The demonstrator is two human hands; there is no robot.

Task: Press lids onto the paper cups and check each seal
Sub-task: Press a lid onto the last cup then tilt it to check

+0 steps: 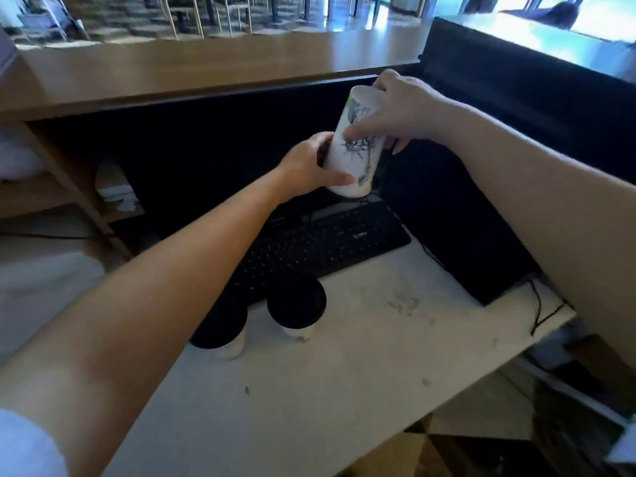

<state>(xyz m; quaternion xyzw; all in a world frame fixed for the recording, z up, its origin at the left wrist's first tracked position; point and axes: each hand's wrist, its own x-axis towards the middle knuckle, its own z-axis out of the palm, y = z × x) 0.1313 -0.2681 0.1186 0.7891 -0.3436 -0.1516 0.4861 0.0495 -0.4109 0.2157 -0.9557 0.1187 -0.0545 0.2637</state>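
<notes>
While gripped between left hand (309, 163) and right hand (395, 111), both clamped on a tilted paper cup (356, 142) above the keyboard (320, 242), risks slipping or crushing if squeezed unevenly.

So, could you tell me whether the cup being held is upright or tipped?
Tipped: the paper cup, held by both hands, leans off vertical above the keyboard.
</notes>
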